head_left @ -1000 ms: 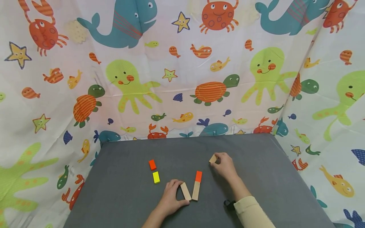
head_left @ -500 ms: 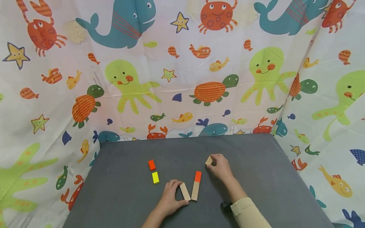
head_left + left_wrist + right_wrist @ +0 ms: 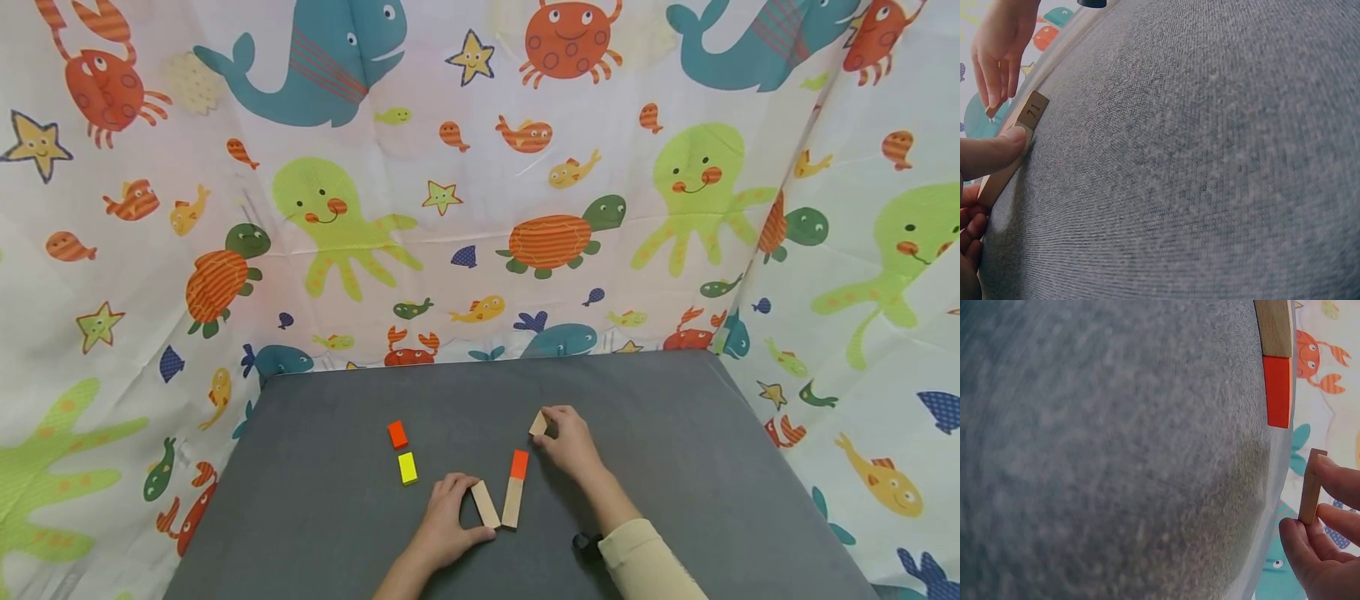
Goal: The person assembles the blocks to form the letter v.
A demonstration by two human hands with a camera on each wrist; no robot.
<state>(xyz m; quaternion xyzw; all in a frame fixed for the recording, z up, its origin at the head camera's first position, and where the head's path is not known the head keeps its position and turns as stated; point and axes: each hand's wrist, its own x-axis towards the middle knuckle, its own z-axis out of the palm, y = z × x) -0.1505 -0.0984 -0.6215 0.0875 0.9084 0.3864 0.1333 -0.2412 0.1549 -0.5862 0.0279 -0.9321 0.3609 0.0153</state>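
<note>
Curtains (image 3: 480, 275) with a sea-creature print, three orange-shelled turtles and two large teal whales among many smaller figures, hang behind and beside one grey cloth-covered table (image 3: 315, 500). Six blocks are in sight: three of plain wood, two red-orange and one yellow. Two bare hands are at work. The left hand (image 3: 447, 521) holds the left-hand wooden block (image 3: 485, 505) flat on the cloth, its fingers curved with the thumb at the near end and a fingertip at the far end. Just beside lies the middle wooden block (image 3: 513, 503), the pair forming a narrow V with their near ends close together; whether those touch I cannot tell. Against its far end sits the front red-orange block (image 3: 519, 465), end to end. Beyond, to the right, the right hand (image 3: 570, 442) pinches the third wooden block (image 3: 537, 423) between thumb and fingertips, which hide part of it. Well apart on the left lie the loose red-orange block (image 3: 397, 434) and, just nearer, the yellow block (image 3: 407, 468). One pale sleeve (image 3: 648, 558) covers the right forearm, beside a small black object (image 3: 587, 547). In the left wrist view, the thumb crosses in front of the wood.
</note>
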